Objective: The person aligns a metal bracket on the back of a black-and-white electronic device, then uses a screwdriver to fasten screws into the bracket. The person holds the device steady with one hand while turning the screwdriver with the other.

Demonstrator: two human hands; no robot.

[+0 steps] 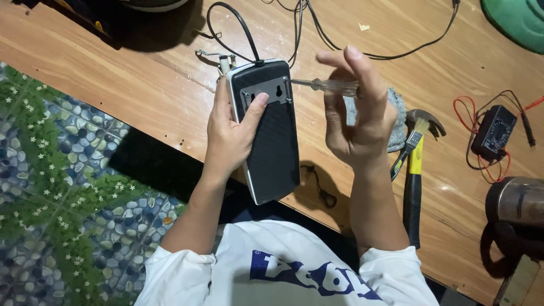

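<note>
My left hand (229,133) grips a black rectangular device (272,141) with a white rim, its back facing up; my thumb rests on a small metal bracket (266,90) near its top end. A black cable (232,22) leaves that end. My right hand (360,122) holds a screwdriver with a clear handle (334,86), fingers spread around it. The thin tip points left and touches the bracket's right edge. The device's lower end hangs over the table's near edge.
On the wooden table (141,85): a claw hammer (415,164) with yellow-black handle, a grey cloth (399,122), a small black multimeter (493,131) with red leads, a dark metal cylinder (518,201), a green object (518,20). Patterned floor (56,170) lies left.
</note>
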